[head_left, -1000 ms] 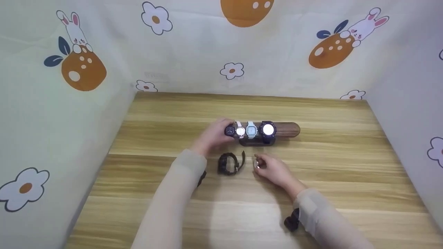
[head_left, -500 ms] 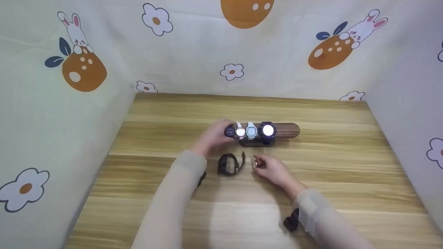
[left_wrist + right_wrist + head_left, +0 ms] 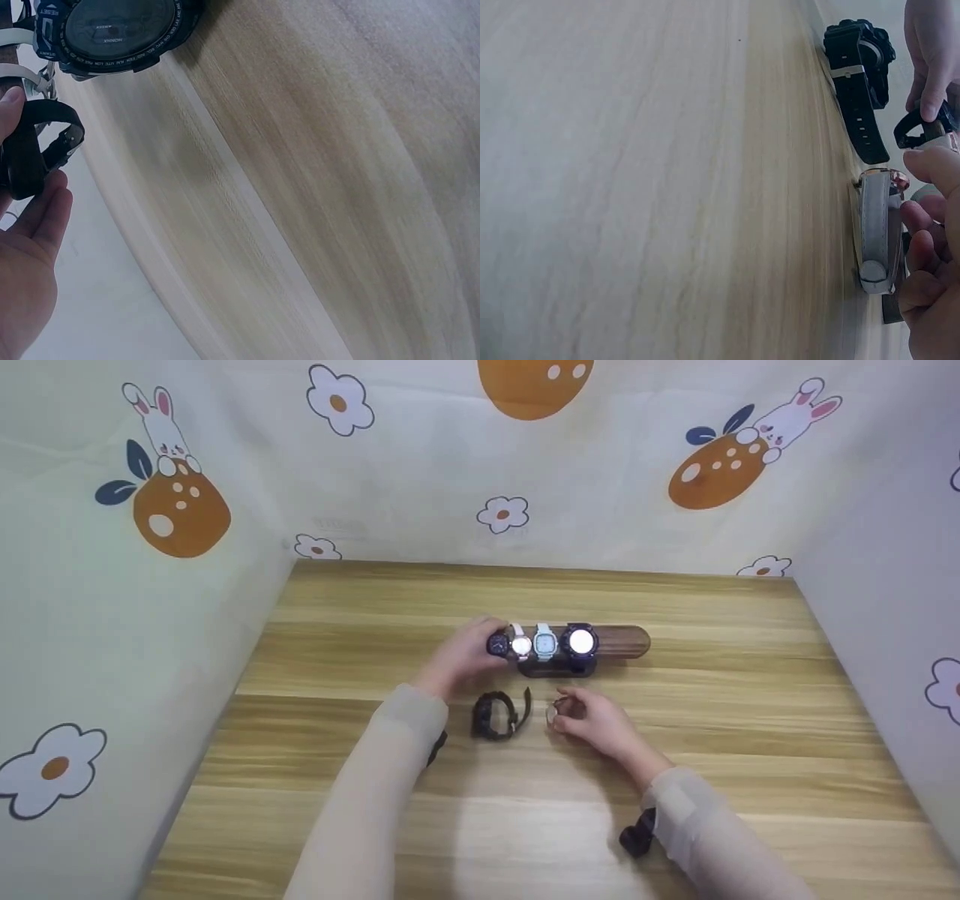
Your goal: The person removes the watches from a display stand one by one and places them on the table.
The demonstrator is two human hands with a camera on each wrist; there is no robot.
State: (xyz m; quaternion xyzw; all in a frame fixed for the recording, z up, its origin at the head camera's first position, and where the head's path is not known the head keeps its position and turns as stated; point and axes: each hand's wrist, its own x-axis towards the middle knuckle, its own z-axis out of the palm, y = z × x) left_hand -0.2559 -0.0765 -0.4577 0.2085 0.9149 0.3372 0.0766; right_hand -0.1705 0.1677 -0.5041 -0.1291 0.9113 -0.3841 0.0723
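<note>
Just in front of the crosswise holder [image 3: 625, 642], my right hand [image 3: 601, 726] touches the pale watch [image 3: 874, 225], its grip unclear, while my left hand [image 3: 463, 652] grips the left-end watch [image 3: 496, 644].

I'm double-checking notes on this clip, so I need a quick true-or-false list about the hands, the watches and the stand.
1. The stand bears four watches. True.
2. Both hands are at the stand. False: only the left hand is; the right hand is at the pale-strapped watch.
3. The light blue watch sits beside the big dark watch. True.
4. Every watch is on the stand. False: the bulky black watch is on the table.
5. The small black watch is nearest the left hand. True.
</note>
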